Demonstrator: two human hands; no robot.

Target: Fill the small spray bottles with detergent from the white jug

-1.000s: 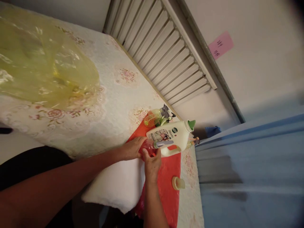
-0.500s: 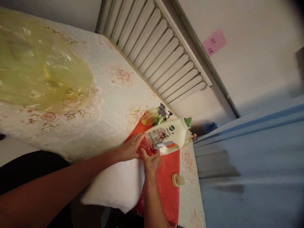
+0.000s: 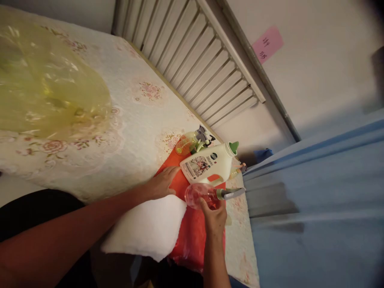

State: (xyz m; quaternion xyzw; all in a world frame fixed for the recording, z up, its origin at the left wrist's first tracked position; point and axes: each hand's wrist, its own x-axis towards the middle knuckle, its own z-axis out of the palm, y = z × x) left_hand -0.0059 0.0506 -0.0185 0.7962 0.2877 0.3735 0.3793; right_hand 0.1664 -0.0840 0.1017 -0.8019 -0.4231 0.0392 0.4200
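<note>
My right hand (image 3: 214, 216) is closed around a transparent pink spray bottle (image 3: 199, 195), which lies tilted with its grey-white nozzle toward the right. My left hand (image 3: 163, 184) rests above a folded white towel (image 3: 150, 232) with its fingers stretched out, apart from the bottle. Just beyond both hands is a white detergent jug (image 3: 207, 164) with a flowery label, its green-lined mouth uncovered. Under these things spreads a red plastic sheet or bag (image 3: 192, 240). A pale cap (image 3: 228, 219) shows partly from behind my right hand.
Other spray bottles (image 3: 190, 142) stand by the jug, and one more bottle (image 3: 237, 170) is behind it. A large yellow plastic bag (image 3: 54, 88) lies on the flowered tablecloth (image 3: 132, 136). A radiator (image 3: 186, 52) and a blue curtain (image 3: 315, 208) border the table.
My right hand has moved right with the spray bottle, out of my left hand's reach. The left hand has let go of the bottle and stayed nearly in place. The cap is now mostly covered.
</note>
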